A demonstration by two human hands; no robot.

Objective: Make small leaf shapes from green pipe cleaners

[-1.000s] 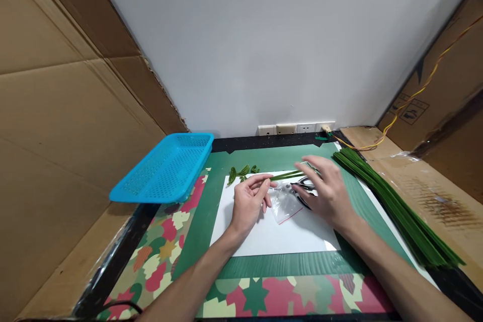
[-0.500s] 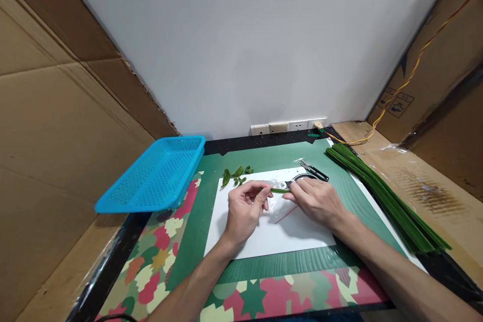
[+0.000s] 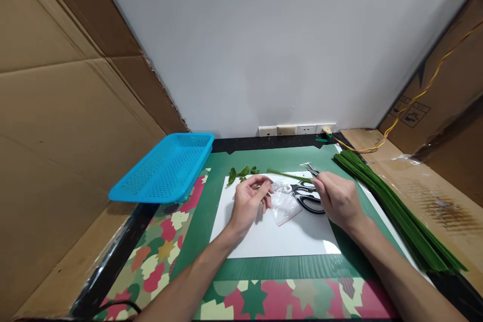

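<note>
My right hand (image 3: 337, 199) is closed in a pinch on a thin green stem (image 3: 289, 176) that points up and left over the white sheet (image 3: 271, 236). My left hand (image 3: 249, 200) hovers with curled fingers just left of it, thumb and fingers pinched on a short green bit too small to name. Black-handled scissors (image 3: 307, 198) and a small clear plastic bag (image 3: 284, 206) lie between the two hands. Several curled green pieces (image 3: 241, 172) lie at the sheet's far left corner.
A blue mesh basket (image 3: 164, 168) sits at the left. A long bundle of green stems (image 3: 396, 209) runs along the right edge. Small snips (image 3: 312, 169) lie behind my right hand. Cardboard walls stand on both sides. Wall sockets (image 3: 296, 130) and a yellow cable sit at the back.
My right hand slid to the right along the green stem, drawing it out, and uncovered the scissors. My left hand stayed near the stem's left end.
</note>
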